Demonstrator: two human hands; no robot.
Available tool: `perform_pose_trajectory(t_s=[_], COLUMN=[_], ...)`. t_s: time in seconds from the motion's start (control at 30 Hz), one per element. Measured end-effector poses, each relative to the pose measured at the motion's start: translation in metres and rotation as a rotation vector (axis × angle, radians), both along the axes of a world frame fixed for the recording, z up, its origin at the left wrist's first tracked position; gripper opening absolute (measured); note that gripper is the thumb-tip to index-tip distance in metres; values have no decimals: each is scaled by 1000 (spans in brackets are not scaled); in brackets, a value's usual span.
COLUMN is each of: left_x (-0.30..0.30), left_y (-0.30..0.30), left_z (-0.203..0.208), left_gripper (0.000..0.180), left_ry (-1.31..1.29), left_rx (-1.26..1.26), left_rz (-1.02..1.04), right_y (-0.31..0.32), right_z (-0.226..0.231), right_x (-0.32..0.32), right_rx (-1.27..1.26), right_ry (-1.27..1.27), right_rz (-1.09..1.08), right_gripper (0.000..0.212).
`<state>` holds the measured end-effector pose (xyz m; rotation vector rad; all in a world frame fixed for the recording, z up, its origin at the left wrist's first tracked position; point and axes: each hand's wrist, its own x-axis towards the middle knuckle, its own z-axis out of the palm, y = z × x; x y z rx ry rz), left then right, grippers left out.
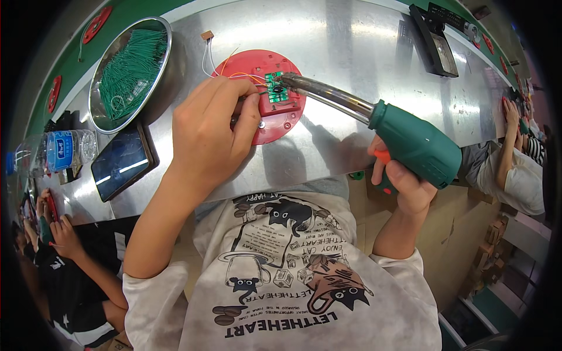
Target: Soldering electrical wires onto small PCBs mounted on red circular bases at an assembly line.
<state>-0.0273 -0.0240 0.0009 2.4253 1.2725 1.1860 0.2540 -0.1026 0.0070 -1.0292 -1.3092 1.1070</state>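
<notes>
A round red plastic base (239, 61) lies on the metal table with a small green circuit board (277, 96) on its raised middle. My right hand (408, 178) is closed around the handle of a green soldering gun (417, 143) with an orange-red trigger. Its dark tip reaches the upper part of the board; whether it touches cannot be made out. Beside the board my left hand (213, 120) pinches a thin wire (261, 93) between thumb and forefinger, its end near the board. Orange and white wires (240, 75) run from the board, some toward a small brown piece (207, 35).
A metal bowl (167, 67) full of green wires (133, 67) stands at the left. Nearer are a dark phone (122, 162) and a clear plastic bottle (79, 151). A black stand (436, 44) is at the far right. Other people work on both sides.
</notes>
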Motion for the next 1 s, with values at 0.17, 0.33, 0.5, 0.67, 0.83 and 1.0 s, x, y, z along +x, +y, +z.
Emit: perform_pose_trajectory(t_s=[0.17, 0.33, 0.5, 0.67, 0.83, 1.0], left_x=[0, 0, -1, 0, 0, 0], left_y=[0, 1, 0, 0, 0, 1], left_z=[-1, -1, -1, -1, 0, -1], left_gripper=[7, 7, 7, 7, 7, 7], left_ry=[-6, 2, 11, -4, 11, 24], left_rx=[-10, -9, -18, -8, -8, 0], left_rz=[5, 4, 7, 7, 0, 8], right_y=[3, 3, 1, 2, 4, 2], right_z=[-2, -1, 2, 2, 1, -1], right_x=[5, 5, 7, 6, 6, 7], right_rx=[78, 80, 7, -11, -13, 5], right_ry=[-116, -105, -82, -43, -27, -21], right_rz=[62, 97, 98, 104, 95, 20], right_gripper=[38, 38, 41, 43, 43, 40])
